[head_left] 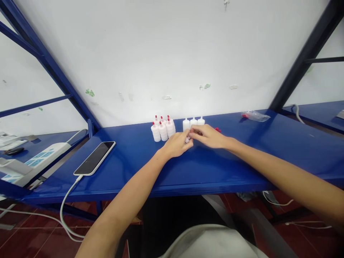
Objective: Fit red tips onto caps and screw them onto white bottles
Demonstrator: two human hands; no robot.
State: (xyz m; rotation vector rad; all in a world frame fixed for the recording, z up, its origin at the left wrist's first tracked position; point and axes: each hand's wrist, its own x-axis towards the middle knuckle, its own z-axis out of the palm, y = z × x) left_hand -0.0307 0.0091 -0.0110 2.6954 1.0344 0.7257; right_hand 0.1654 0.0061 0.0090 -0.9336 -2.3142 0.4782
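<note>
My left hand (177, 144) is closed around a small white bottle (187, 139), mostly hidden by the fingers. The fingertips of my right hand (206, 136) are pinched together at the bottle's top; what they grip there is too small to make out. Left of my hands stand several white bottles with red tips (163, 130). Just behind my hands are white bottles without red tips (193, 122), upright in a row. Small red caps (218, 129) lie on the blue table (161, 179) to the right of my right hand.
A phone (94, 158) with a white cable lies at the table's left. Toward the back right is a clear plastic bag (256, 115) with something red inside. A white power strip (40, 161) sits on the left neighbouring surface. Blue metal posts flank the table before a white wall.
</note>
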